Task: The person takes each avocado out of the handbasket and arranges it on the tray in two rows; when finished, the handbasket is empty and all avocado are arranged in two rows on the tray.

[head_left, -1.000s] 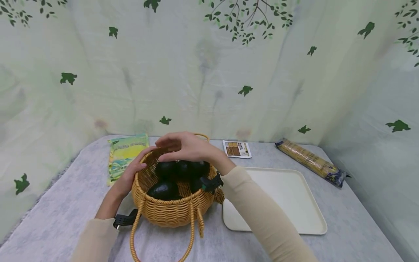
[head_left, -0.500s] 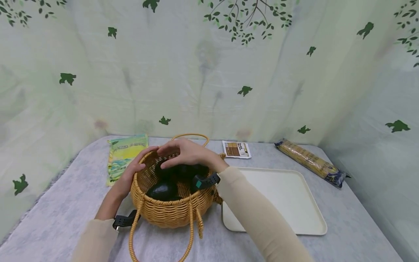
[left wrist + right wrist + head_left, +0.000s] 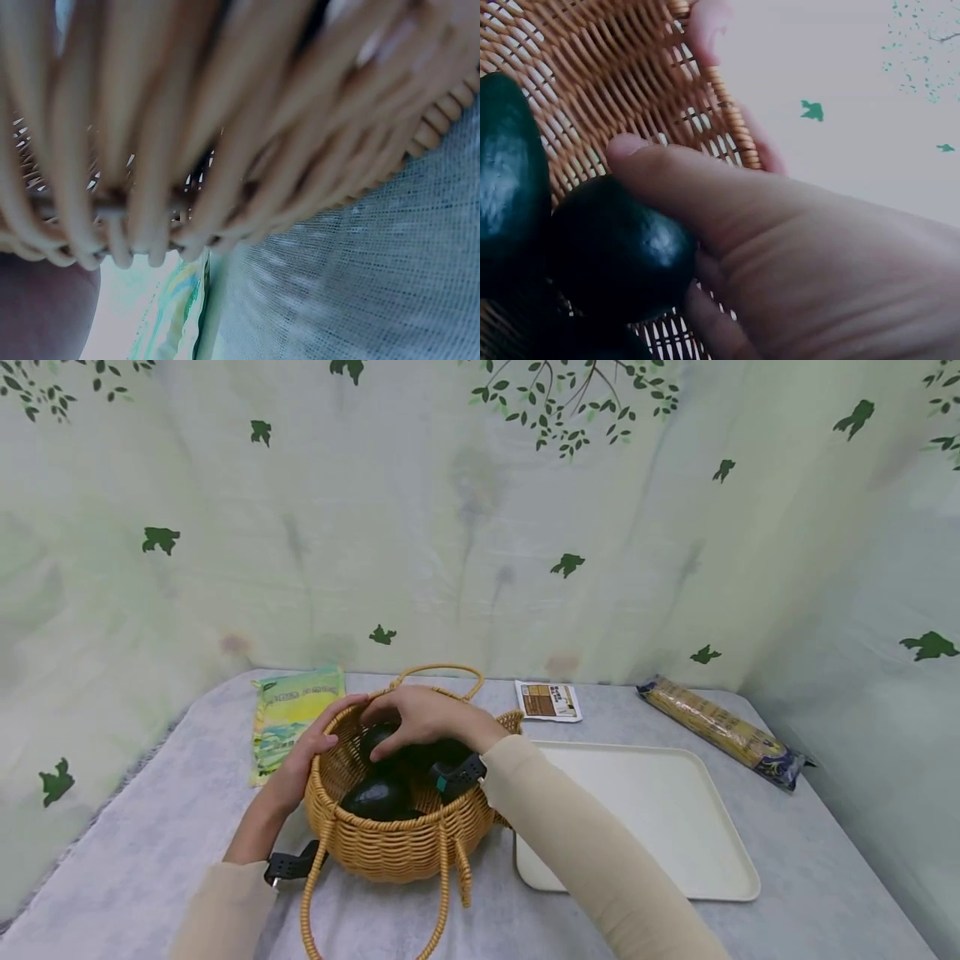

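Observation:
A round wicker basket [image 3: 397,852] holds several glossy dark green avocados [image 3: 377,795]. My left hand [image 3: 306,752] grips the basket's left rim. In the left wrist view the basket's weave [image 3: 165,150] fills most of the picture and hides the fingers' hold. Inside the basket, my right hand [image 3: 427,718] curls round an avocado [image 3: 622,255] near the far left side. In the right wrist view the thumb lies across its top, with the other fingers partly hidden behind it. Another avocado [image 3: 506,172] lies beside it.
A white tray [image 3: 645,827] lies right of the basket. Behind are a green-yellow packet [image 3: 288,714], a small brown-and-white sachet [image 3: 549,701] and a long noodle-like pack [image 3: 720,731]. One basket handle [image 3: 442,893] droops toward the front; another [image 3: 438,667] stands behind.
My right hand has lowered into the basket, its fingers and thumb closing round an avocado. The left hand keeps its hold on the rim. The head view has shifted slightly.

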{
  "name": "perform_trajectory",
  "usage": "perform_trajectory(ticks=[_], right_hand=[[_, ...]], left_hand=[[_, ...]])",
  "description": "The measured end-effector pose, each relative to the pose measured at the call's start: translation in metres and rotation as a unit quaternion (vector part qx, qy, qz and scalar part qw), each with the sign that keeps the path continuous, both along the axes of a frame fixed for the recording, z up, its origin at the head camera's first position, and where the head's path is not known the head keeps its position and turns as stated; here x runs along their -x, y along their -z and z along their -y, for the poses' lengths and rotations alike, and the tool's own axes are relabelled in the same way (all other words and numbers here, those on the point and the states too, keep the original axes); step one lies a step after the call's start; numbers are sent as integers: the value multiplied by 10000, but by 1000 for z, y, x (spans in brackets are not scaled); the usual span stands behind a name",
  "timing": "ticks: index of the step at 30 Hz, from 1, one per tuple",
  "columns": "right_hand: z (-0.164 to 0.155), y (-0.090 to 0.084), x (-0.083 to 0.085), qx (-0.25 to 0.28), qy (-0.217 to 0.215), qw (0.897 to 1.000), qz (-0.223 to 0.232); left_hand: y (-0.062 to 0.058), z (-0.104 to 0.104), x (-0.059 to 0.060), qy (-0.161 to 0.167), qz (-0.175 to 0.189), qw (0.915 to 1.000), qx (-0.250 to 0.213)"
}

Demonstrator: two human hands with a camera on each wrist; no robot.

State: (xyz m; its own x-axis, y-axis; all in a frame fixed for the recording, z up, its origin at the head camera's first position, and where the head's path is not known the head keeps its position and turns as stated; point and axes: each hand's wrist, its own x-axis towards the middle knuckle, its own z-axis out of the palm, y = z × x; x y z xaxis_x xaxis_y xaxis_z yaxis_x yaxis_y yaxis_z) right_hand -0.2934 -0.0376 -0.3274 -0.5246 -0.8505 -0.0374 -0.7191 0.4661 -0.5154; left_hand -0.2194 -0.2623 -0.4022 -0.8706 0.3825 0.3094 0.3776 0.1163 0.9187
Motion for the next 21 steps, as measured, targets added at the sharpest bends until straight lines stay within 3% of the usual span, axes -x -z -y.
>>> perform_trajectory(ticks=[5,12,21], right_hand=[[-4,-2,0,-167,199,9997,4],[-6,-1,-1,-613,191,9979,44],[-7,5,-2,-471,42,9987,-178]], left_hand=[[-7,-3,2,67,-87,9999,-55],[-6,-2,1,-30,-45,10000,-16],[0,-2,-1,-125,92,9998,83]])
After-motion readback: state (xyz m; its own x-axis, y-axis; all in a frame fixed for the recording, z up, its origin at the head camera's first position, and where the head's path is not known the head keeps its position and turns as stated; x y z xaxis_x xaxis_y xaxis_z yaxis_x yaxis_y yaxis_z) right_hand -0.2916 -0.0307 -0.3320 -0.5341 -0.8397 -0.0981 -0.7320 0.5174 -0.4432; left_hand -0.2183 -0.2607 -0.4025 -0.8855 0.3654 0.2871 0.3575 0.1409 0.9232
